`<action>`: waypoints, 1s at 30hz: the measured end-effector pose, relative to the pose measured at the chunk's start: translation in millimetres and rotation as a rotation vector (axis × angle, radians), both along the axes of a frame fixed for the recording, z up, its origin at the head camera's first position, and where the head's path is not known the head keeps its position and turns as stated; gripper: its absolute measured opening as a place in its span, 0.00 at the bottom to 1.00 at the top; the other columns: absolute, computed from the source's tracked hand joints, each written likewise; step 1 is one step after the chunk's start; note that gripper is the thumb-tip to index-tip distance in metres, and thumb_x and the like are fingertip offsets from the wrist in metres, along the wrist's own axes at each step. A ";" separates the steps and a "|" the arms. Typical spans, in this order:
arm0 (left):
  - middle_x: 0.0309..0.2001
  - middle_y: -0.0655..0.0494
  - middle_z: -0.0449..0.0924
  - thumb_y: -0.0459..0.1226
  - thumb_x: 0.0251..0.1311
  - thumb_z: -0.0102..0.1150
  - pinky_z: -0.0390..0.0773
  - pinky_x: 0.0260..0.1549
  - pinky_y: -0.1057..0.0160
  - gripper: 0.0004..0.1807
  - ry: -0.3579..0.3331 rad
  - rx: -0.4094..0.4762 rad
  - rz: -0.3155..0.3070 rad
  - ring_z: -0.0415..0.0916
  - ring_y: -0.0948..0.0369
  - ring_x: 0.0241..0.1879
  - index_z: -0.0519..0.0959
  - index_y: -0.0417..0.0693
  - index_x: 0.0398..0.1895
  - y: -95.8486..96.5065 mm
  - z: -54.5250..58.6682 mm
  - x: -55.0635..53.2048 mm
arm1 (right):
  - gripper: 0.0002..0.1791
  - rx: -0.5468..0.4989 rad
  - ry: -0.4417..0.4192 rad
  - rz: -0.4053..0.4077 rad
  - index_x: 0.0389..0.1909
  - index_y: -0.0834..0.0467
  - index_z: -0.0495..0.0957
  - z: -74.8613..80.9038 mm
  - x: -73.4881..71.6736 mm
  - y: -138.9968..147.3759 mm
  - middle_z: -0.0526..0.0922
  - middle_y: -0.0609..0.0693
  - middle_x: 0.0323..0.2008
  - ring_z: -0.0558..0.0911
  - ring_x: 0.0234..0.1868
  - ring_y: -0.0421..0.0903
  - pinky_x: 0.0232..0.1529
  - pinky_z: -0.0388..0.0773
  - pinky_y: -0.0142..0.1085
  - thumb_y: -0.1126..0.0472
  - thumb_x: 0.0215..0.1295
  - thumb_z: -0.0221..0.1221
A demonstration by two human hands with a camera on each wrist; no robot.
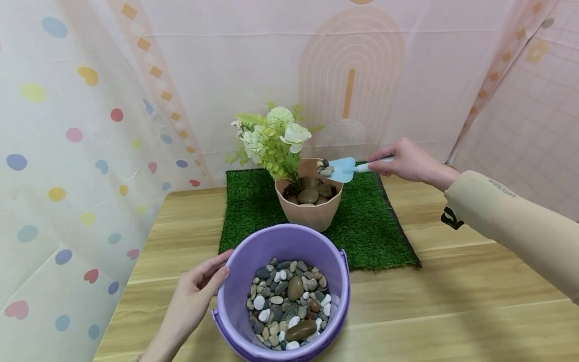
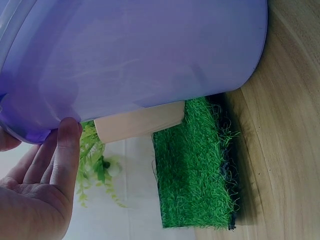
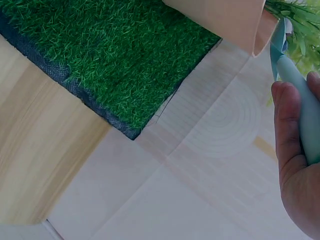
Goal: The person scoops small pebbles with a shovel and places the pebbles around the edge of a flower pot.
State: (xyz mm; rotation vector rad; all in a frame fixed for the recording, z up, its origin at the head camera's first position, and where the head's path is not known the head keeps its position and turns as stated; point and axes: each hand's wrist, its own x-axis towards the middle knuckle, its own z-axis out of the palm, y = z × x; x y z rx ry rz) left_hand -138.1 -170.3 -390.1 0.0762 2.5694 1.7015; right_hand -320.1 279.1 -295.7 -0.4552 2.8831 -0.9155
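Note:
My right hand [image 1: 407, 158] grips the pale handle of a small light blue trowel [image 1: 344, 170]. Several pebbles [image 1: 324, 168] lie on its blade, which is above the right rim of a pinkish flowerpot [image 1: 312, 216]. Large brown stones [image 1: 308, 196] and dark soil surround the stems of white and green flowers [image 1: 271, 138] in the pot. At the near side, a purple bucket [image 1: 282, 234] holds many mixed pebbles [image 1: 280, 304]. My left hand [image 1: 194, 291] pinches its left rim between thumb and fingers; in the left wrist view the fingers [image 2: 65, 155] press its outer wall.
Under the pot lies a green artificial-grass mat [image 1: 375, 231] with a dark edge. It rests on a light wooden table [image 1: 452, 301]. A patterned cloth [image 1: 253, 60] hangs behind and along both sides. The bucket's handle [image 1: 346, 271] hangs down along its side.

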 end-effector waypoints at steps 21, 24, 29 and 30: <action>0.64 0.36 0.83 0.38 0.79 0.55 0.89 0.44 0.71 0.23 -0.003 0.005 0.003 0.85 0.78 0.47 0.75 0.40 0.72 -1.1 0.7 0.6 | 0.15 0.115 -0.003 0.056 0.50 0.64 0.89 11.5 -21.6 -37.1 0.91 0.55 0.30 0.78 0.26 0.45 0.29 0.74 0.36 0.58 0.74 0.62; 0.64 0.36 0.83 0.38 0.79 0.55 0.89 0.45 0.71 0.23 0.002 0.004 0.005 0.85 0.78 0.47 0.75 0.40 0.72 -1.0 0.4 0.6 | 0.14 0.227 0.047 0.081 0.49 0.63 0.90 17.8 -23.0 -51.8 0.93 0.61 0.44 0.87 0.40 0.54 0.43 0.85 0.45 0.59 0.72 0.63; 0.64 0.36 0.83 0.38 0.79 0.55 0.89 0.45 0.71 0.23 -0.007 0.009 0.004 0.84 0.78 0.47 0.75 0.40 0.72 -0.6 -0.6 0.3 | 0.10 0.390 0.147 0.167 0.41 0.65 0.90 21.9 -24.0 -73.4 0.92 0.62 0.43 0.88 0.43 0.58 0.50 0.87 0.49 0.63 0.71 0.64; 0.65 0.37 0.83 0.38 0.79 0.55 0.89 0.45 0.72 0.23 -0.009 0.010 0.004 0.84 0.78 0.47 0.75 0.40 0.72 -0.6 -0.7 0.2 | 0.09 0.411 0.173 0.186 0.37 0.66 0.90 22.2 -23.7 -77.2 0.91 0.61 0.38 0.86 0.37 0.55 0.45 0.85 0.46 0.64 0.70 0.64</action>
